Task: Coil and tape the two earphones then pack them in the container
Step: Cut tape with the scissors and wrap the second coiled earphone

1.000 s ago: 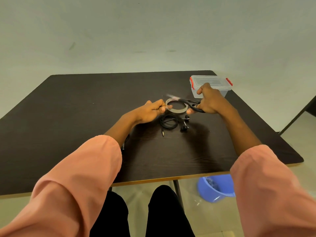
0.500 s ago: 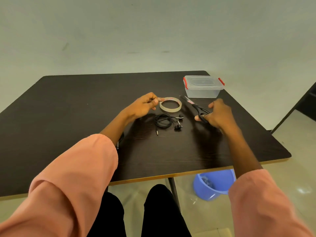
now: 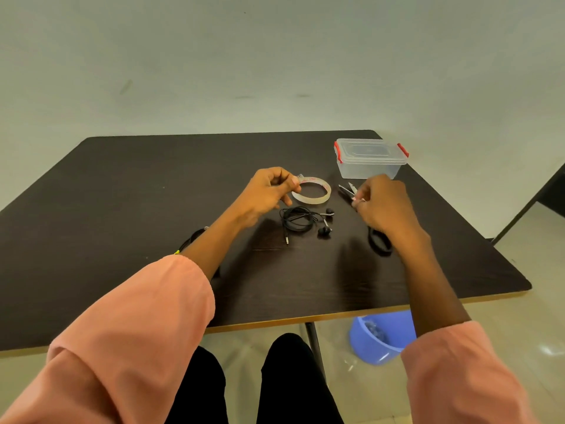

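A coiled black earphone (image 3: 298, 220) lies on the dark table (image 3: 122, 194), its buds to the right and its plug toward me. A second black earphone (image 3: 195, 237) is mostly hidden under my left forearm. My left hand (image 3: 269, 194) pinches a short strip of clear tape (image 3: 300, 179) at the near-left edge of the tape roll (image 3: 312, 192). My right hand (image 3: 382, 206) hovers with curled fingers over the black scissors (image 3: 379, 241), which lie on the table with the blades (image 3: 347, 188) pointing away. A clear container (image 3: 370, 157) with red clips stands lidded at the back right.
The table's front edge (image 3: 305, 319) runs just above my knees. A blue basin (image 3: 382, 338) sits on the floor under the front right of the table. A dark piece of furniture (image 3: 550, 191) stands at the far right.
My right hand drew the scissors back from the tape roll and lowered them to the table on the right. The left hand keeps pinching the tape beside the roll.
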